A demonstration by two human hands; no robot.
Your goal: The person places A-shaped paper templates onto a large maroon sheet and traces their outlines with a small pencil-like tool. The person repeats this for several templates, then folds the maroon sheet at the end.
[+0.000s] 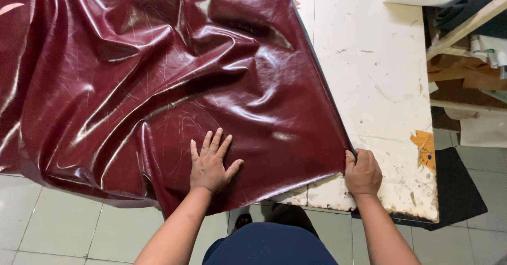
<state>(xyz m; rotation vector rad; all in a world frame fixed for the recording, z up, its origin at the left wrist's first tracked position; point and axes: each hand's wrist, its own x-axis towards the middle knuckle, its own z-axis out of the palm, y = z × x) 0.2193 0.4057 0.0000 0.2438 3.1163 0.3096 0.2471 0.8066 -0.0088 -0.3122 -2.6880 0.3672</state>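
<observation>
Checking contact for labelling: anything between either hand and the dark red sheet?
Nothing visible. The left hand lies flat, fingers spread, directly on the glossy dark red sheet. The right hand is closed on the sheet's near right corner at the edge of the worn white table.

Pale tiled floor (63,228) with dark grout lines, under even, soft light. Worn white worktable (380,85), scratched and stained, chipped along the near edge, with an orange patch (424,146) near the right corner. Dark mat (458,186) on the floor beside it. Bare wooden shelving (465,30) at the upper right, stacked with what look like rolled white and dark materials.
</observation>
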